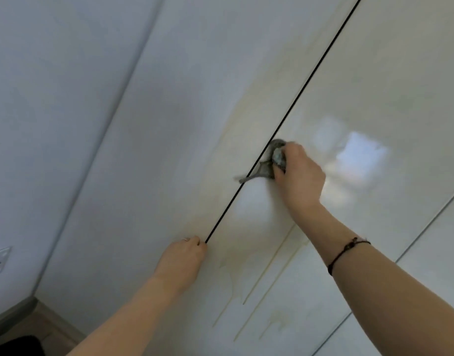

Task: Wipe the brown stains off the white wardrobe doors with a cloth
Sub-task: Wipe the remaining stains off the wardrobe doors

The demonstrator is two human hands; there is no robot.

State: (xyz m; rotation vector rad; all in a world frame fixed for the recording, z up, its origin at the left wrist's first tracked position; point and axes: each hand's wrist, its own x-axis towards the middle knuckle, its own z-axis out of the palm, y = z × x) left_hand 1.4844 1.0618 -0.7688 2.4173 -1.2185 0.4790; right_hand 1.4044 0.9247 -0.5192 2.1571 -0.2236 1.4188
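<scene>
The wardrobe doors [184, 124] are proper high-gloss, smooth white panels, shiny enough to throw back bright reflections. The stains [279, 319] sit on that as dull yellowish-brown streaks and drips. The cloth [273, 155] is soft grey fabric, all scrunched. The wall [53, 98] beside looks matt, the floor strip [48, 322] looks like wood, and the bracelet [346, 253] is thin dark cord.

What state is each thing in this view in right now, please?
right hand, gripping the cloth, pressing it to the door
cloth, bunched, grey, over the gap between the doors
left hand, fingers curled at the gap; grip unclear
wardrobe doors, closed, narrow dark gap between them
brown stains, faint runs left below the hands
</scene>
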